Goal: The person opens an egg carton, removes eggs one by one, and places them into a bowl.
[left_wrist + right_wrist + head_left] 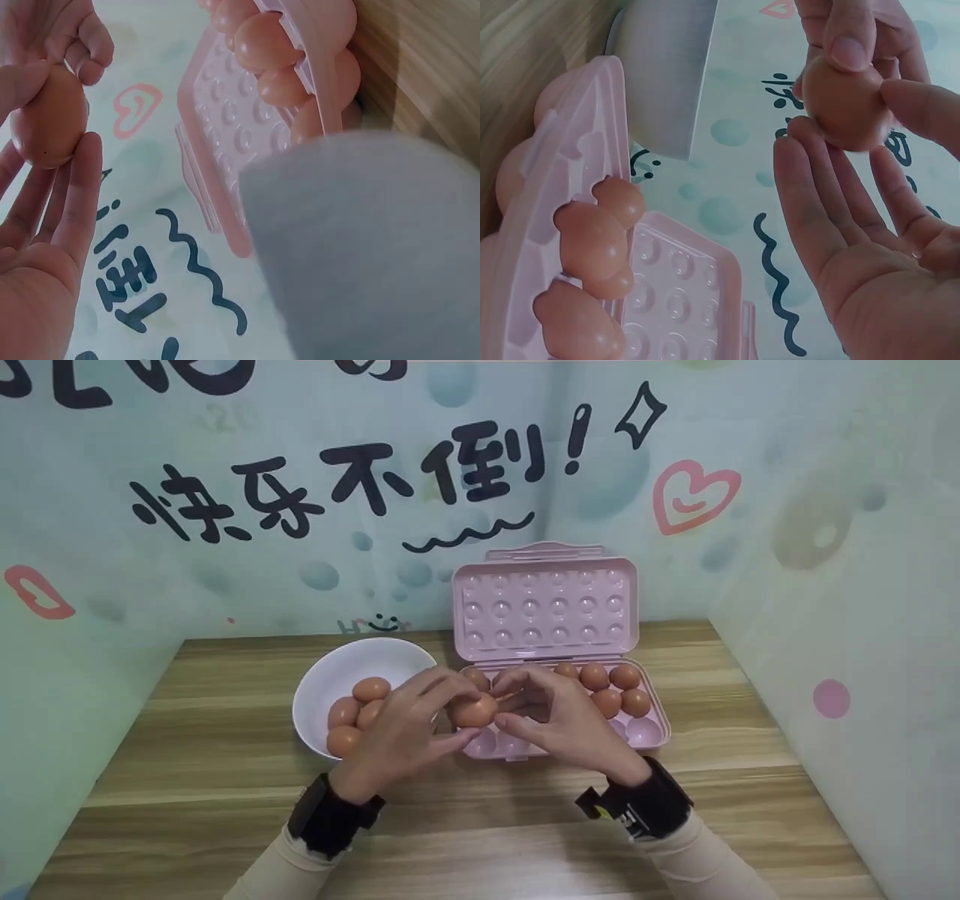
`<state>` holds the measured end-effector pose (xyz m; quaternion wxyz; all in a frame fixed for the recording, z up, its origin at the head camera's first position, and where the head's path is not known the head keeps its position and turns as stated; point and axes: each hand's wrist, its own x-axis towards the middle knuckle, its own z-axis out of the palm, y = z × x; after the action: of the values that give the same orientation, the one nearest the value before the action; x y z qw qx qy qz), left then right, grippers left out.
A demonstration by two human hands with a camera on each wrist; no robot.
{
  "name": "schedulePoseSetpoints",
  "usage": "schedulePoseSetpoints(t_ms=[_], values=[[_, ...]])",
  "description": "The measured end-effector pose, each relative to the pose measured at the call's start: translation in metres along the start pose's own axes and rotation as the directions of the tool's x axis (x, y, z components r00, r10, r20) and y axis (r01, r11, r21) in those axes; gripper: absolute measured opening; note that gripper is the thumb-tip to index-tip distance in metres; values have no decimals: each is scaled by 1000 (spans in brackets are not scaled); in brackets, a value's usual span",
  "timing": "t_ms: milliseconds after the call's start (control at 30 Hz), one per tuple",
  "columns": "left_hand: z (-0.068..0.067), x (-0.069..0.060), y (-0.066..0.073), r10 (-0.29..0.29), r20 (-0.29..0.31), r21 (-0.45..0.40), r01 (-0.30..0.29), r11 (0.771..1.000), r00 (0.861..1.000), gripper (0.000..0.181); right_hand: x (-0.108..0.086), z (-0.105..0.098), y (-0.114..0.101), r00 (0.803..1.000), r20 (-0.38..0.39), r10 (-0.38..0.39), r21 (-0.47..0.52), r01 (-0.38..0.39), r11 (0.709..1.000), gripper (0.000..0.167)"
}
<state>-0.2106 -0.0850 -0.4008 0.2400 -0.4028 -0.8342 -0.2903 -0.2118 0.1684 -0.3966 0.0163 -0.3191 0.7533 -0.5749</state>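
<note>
Plain pale sleeves (277,870) and black wrist straps (328,819) are seen nearest, above a wood-grained bench (465,847). Over the near left part of a pink carton (643,732), a smooth brown egg (474,710) is held up between both hands. It is gripped by the bent fingers and thumb of the left hand (397,735); its opposite side is pinched by the thumb and fingers of the right hand (562,720). A tiny dark speck on the shell is revealed in the left wrist view and cannot be made out from the head. Left of the carton, a round, glossy white bowl (315,697) is partly covered by the left hand; the loose eggs (343,741) inside it are shown only from the head. The carton is moulded in shiny plastic, with rounded cups along its near edge and seated eggs (594,676) behind them, shown side-on in the right wrist view. At its back, a dimpled lid (546,645) is raised. Beyond the carton, a pale backdrop (112,510) is printed with black lettering (356,453).
</note>
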Motion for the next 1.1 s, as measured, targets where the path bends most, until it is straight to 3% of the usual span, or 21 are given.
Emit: schedulePoseSetpoints(t_ms=[133, 233, 367, 467, 600, 767, 833, 1000, 1100], values=[[-17, -2, -13, -64, 52, 38, 62, 997, 997, 38, 0, -7, -3, 999, -37, 23, -17, -23, 1000, 27], [-30, -5, -27, -116, 88, 58, 111, 992, 989, 37, 1, -13, -2, 997, -73, 10, -121, -19, 992, 28], [-47, -11, -46, -189, 146, 90, 177, 980, 971, 38, 1, -21, -1, 994, -103, -29, -278, -1, 961, 32], [-58, -16, -60, -267, 202, 106, 250, 963, 942, 39, 0, -26, -1, 992, -124, -23, -330, -19, 944, 36], [-70, -24, -78, -380, 274, 98, 368, 925, 883, 38, 0, -29, -3, 990, -137, -11, -383, -43, 923, 38], [-81, -32, -95, -477, 319, 138, 458, 878, 819, 36, -1, -31, -2, 994, -106, -20, -398, -24, 917, 36], [-82, -35, -100, -486, 318, 164, 457, 874, 814, 34, -1, -32, -1, 995, -96, -21, -399, -19, 917, 35], [-82, -41, -108, -469, 291, 241, 411, 880, 834, 31, 0, -32, -1, 997, -74, -20, -410, -12, 912, 34], [-80, -43, -111, -495, 289, 285, 420, 861, 819, 31, 1, -32, 0, 998, -63, -14, -405, -13, 914, 35]])
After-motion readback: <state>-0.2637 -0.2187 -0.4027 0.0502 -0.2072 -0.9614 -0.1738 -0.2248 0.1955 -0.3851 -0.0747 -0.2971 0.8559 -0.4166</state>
